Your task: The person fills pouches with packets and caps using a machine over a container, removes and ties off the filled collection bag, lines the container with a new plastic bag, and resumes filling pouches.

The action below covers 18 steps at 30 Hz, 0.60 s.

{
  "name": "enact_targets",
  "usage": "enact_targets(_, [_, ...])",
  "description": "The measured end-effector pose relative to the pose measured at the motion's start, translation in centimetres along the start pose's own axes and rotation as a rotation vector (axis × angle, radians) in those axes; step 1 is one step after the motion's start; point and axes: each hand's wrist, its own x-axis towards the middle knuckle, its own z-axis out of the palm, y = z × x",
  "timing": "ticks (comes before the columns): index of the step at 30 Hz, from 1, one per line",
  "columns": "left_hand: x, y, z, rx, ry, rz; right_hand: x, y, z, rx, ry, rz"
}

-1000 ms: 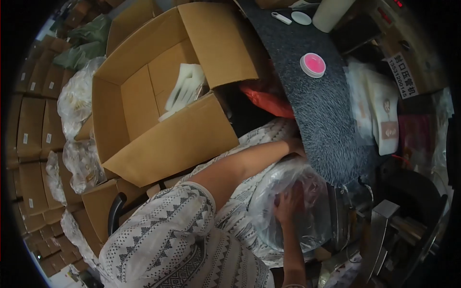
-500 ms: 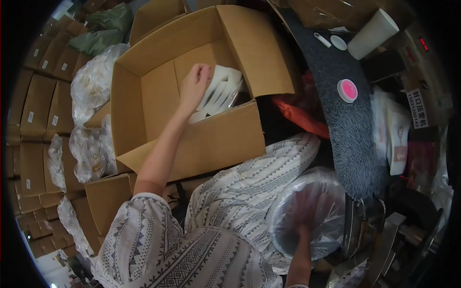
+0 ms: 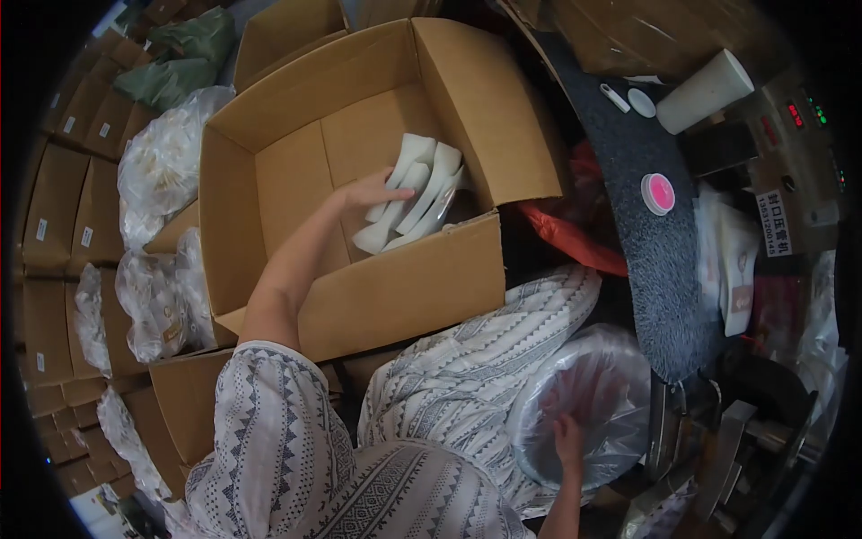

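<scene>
Two hands in view, both bare. Left hand (image 3: 375, 190): inside the large cardboard carton (image 3: 260, 198), fingers partly bent, with the fingertips over the leftmost of the white tubes (image 3: 442, 187); whether it has a grip on one cannot be told. Right hand (image 3: 567, 440): fingers slightly curled and apart, at the one round tub (image 3: 525, 445) on the near right; whether it holds anything cannot be told.

White tubes: at least four counted; overlap prevents an exact figure. Location: bottom of the carton, right-hand part, close to the near wall. Appearance: plain white, smooth, long and flattened, with broad far ends; the rightmost shows a glossy glint. They lie loosely side by side, slanting from far right to near left.

Tub: lined with clear, wrinkled plastic film; a reddish patch shows within, nature unclear.

Worktop (image 3: 669, 269), right: dark grey, fibrous covering. On it, one round container with pink contents (image 3: 661, 192); farther off, one white cylinder (image 3: 705, 92) lying tilted, one white disc (image 3: 640, 103) and one small white elongated item (image 3: 614, 97).

One orange-red bag (image 3: 579, 241) lies between carton and worktop.
</scene>
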Motion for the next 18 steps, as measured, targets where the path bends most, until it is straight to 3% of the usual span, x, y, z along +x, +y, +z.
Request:
enact_targets(2, [0.3,-0.2,-0.4,0.044,0.001,-0.03,-0.5,-0.5,-0.3,-0.004,0.01,0.013])
enact_targets(4, [0.4,0.0,-0.6,0.402,0.269,-0.076,-1.3,-1.3,-0.6,0.056,0.031,0.052])
enact_targets(8, [0.1,-2.4,-1.5,0.393,0.371,0.032,-2.8,-2.8,-0.7,0.008,0.045,0.104])
enact_targets(11, [-2.0,-1.4,-1.7,0.428,0.423,-0.009,-3.7,-4.9,-1.9,0.008,0.061,0.138])
enact_targets(14, [-7.1,2.9,-2.6,0.24,0.568,0.047,-5.0,-9.3,-3.3,0.085,0.165,-0.019])
enact_targets(16, [-11.4,8.6,-2.9,0.134,0.769,0.152,-4.7,-13.4,-4.0,0.499,0.116,0.025])
enact_targets(17, [-13.0,10.7,-3.0,0.141,0.779,0.16,-4.2,-15.8,-4.3,0.555,0.063,-0.059])
enact_targets(18, [-14.5,12.6,-3.1,-0.053,0.738,0.232,-3.6,-18.5,-4.6,0.61,0.011,-0.142])
